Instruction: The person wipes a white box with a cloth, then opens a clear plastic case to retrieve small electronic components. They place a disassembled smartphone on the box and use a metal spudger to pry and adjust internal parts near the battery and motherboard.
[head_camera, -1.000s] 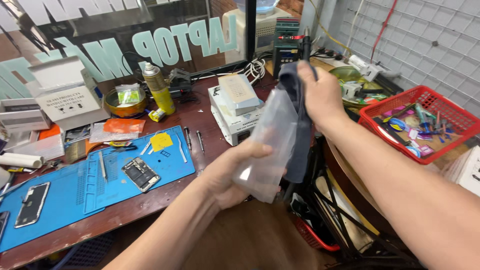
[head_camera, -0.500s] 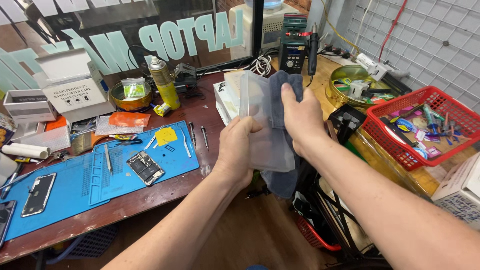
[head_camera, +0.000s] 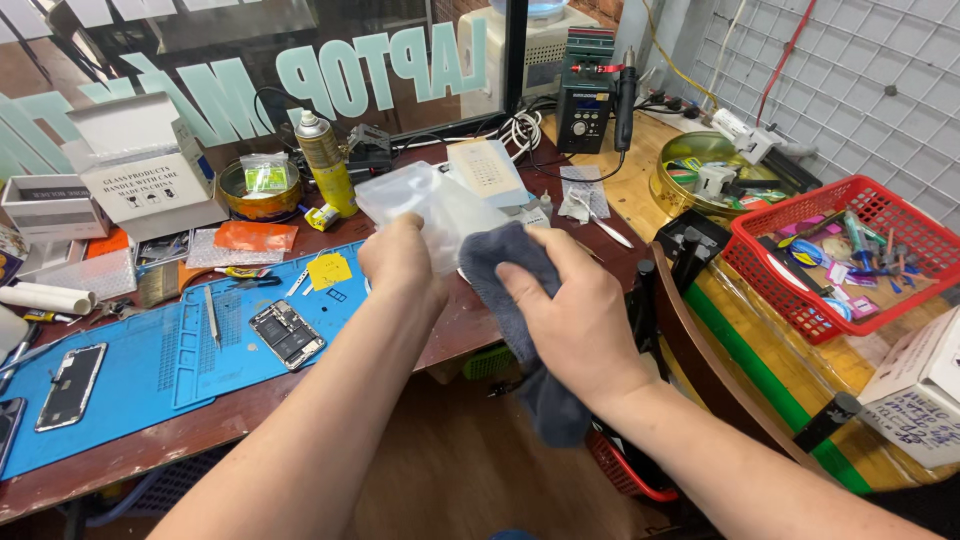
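Note:
My left hand (head_camera: 403, 263) grips a clear plastic sheet (head_camera: 430, 200) and holds it over the front of the brown workbench. My right hand (head_camera: 575, 310) clutches a dark grey cloth (head_camera: 500, 262) pressed against the sheet's right side. The cloth's loose end (head_camera: 550, 405) hangs down below my right hand. Both hands are close together, almost touching.
A blue work mat (head_camera: 140, 375) carries an opened phone (head_camera: 287, 334) and a phone screen (head_camera: 70, 386). Behind stand a yellow spray can (head_camera: 325, 160), a white cardboard box (head_camera: 140, 170), a soldering station (head_camera: 585, 95), a round gold tin (head_camera: 715, 175) and a red basket (head_camera: 850, 255).
Both hands have come down from an upright hold to a low one over the bench. The sheet now lies flatter, and the cloth is bunched against it.

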